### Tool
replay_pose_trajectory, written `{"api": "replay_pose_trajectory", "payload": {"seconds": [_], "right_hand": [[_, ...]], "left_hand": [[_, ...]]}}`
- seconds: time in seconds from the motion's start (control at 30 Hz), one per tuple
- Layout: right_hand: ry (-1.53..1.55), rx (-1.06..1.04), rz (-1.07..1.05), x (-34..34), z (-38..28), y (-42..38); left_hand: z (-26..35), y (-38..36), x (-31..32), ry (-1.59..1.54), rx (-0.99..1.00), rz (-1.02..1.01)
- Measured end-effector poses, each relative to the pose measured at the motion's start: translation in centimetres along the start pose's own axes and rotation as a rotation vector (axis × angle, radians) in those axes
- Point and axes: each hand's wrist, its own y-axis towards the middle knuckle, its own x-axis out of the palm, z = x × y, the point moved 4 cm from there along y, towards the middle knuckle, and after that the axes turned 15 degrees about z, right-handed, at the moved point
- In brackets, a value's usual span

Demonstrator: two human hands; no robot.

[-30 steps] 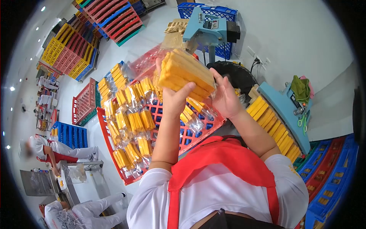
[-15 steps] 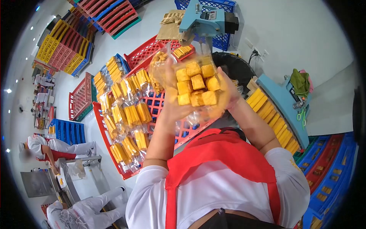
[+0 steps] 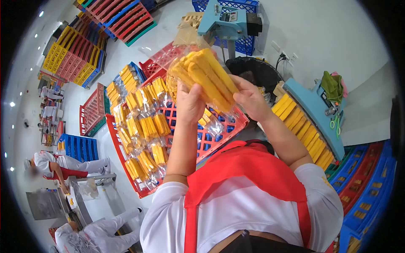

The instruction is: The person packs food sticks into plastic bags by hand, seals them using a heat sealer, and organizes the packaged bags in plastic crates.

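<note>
Between both hands I hold up a clear plastic bag of thick yellow sticks, its loose plastic end pointing up and away. My left hand grips the bag's near left side, thumb on top. Closed on its right side near the bottom is my right hand. Below and to the left, a red crate carries several rows of similar filled bags. One more filled bag lies in that crate beside my left wrist.
A light-blue sealing machine stands ahead. On the right are another blue machine, a row of yellow sticks and green scissors. A black-lined bin is behind my right hand. Stacked crates and co-workers are at left.
The bag has tipped from showing the sticks' square ends to showing their long sides, its loose end now pointing away. My hands have shifted their hold, and a bag in the crate is uncovered.
</note>
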Motion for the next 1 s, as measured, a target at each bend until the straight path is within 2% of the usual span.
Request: {"api": "replay_pose_trajectory", "payload": {"seconds": [0.03,0.1,0.17,0.3,0.37,0.4,0.43,0.47,0.5,0.57,0.63,0.7,0.8,0.87,0.9,1.0], "right_hand": [[0.000,-0.006,0.005,0.2,-0.7,0.0],[-0.335,-0.259,-0.113,1.4,-2.6,0.1],[-0.442,-0.262,-0.091,1.3,-3.7,1.2],[-0.716,-0.234,0.024,-0.5,-4.1,4.2],[-0.593,-0.189,0.080,-0.9,-3.9,5.4],[-0.465,-0.064,0.046,-1.5,-3.1,6.6],[-0.334,0.062,0.013,-1.9,-2.0,7.3],[-0.167,0.266,0.089,-2.3,-0.4,7.6],[-0.163,0.272,0.093,-2.9,0.6,7.7],[0.202,0.628,-0.013,-3.2,3.1,7.1],[0.193,0.604,0.040,-3.0,3.6,6.5],[0.109,0.556,0.199,-3.1,4.1,6.1],[0.132,0.613,0.172,-3.5,5.1,6.4],[0.153,0.644,0.130,-3.7,5.6,6.6],[0.139,0.650,0.149,-3.6,5.4,6.7],[0.064,0.704,0.219,-3.0,4.8,6.7]], "left_hand": [[-0.2,-0.1,0.0,0.001,-0.004,-0.007],[-1.6,-0.3,-0.5,-0.132,-0.221,-0.001],[-2.2,-0.4,-0.3,-0.117,-0.242,-0.067],[-3.8,-1.6,0.9,-0.265,-0.499,-0.033],[-4.4,-2.5,1.7,-0.396,-0.678,-0.016],[-4.3,-2.5,2.1,-0.315,-0.748,-0.230],[-4.8,-2.6,1.9,-0.315,-0.757,-0.222],[-5.8,-2.6,1.3,-0.361,-0.797,-0.029],[-6.5,-2.8,0.9,-0.403,-0.829,0.162],[-6.4,-2.8,1.2,-0.436,-0.852,0.200],[-7.5,-2.4,-0.5,-0.654,-0.955,0.300],[-8.1,-2.7,-1.6,-0.598,-0.932,0.323],[-8.4,-2.9,-2.4,-0.615,-0.941,0.345],[-8.1,-2.7,-2.4,-0.695,-0.956,0.234],[-7.9,-2.8,-2.3,-0.701,-0.950,0.240],[-7.1,-2.8,-1.8,-0.569,-0.883,0.271]]}}
